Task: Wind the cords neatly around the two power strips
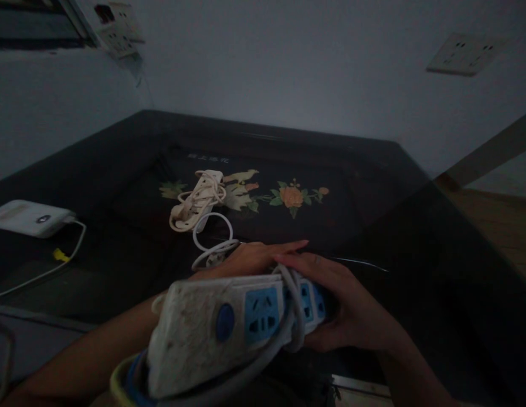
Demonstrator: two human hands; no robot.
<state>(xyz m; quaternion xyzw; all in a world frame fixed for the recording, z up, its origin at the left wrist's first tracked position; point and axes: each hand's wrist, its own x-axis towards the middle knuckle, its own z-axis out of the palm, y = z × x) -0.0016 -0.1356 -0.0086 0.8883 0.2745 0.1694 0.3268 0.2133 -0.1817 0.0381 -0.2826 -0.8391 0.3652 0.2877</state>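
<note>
A worn white power strip (195,328) with blue socket panels and a blue round switch is held up close in front of me. My right hand (345,297) wraps around its right end, fingers over the top and thumb below. A grey cord (294,308) loops around the strip near those fingers and runs along its lower side. Behind the strip, my left hand (254,257) lies against its far side, fingers pointing right and meeting my right fingertips; its thumb and palm are hidden. Blue and yellow bands or cables (125,379) show by the strip's left end.
Farther back on the dark, flower-printed table (364,169) lies another power strip (199,200) with its cord bundled round it. A coiled white cable (214,246) with a plug is nearer. At left sits a white device (31,217) with a cable. Wall sockets (464,53) are behind.
</note>
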